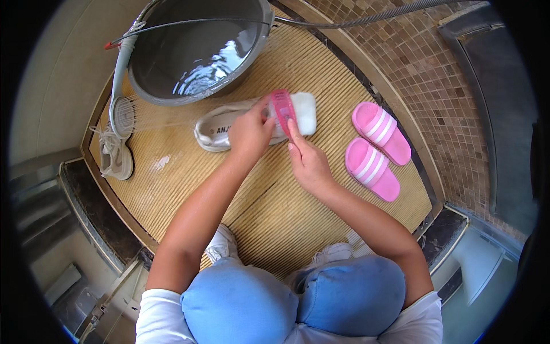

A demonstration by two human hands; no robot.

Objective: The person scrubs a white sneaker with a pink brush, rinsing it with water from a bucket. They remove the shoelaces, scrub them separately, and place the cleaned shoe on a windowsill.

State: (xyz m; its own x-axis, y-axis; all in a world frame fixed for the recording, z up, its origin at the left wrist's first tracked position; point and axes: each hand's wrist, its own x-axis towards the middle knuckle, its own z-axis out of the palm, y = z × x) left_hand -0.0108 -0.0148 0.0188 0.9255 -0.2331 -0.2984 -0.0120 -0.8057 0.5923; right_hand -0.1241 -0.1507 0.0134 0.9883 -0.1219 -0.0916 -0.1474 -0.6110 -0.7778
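My left hand (pixel 251 135) is at a pale shoe (pixel 219 124) lying on the ribbed floor, its fingers against the pink brush; whether they press the shoe too is unclear. In my right hand (pixel 309 161) is the end of a pink plastic brush (pixel 282 109), held across the shoe's toe half. A white block-shaped thing (pixel 305 114), perhaps soap or a sponge, lies at the far right of the shoe. From the left, a shower head (pixel 123 117) sprays water toward the shoe. A second pale laced shoe (pixel 117 157) rests below the shower head.
A large grey basin (pixel 167 51) of water stands at the upper left, with a cable across it. Pink slippers (pixel 382 129) with white stripes lie at the right. A metal hose (pixel 369 19) runs along the top. Dark stone edging (pixel 352 66) borders the floor by a mosaic wall.
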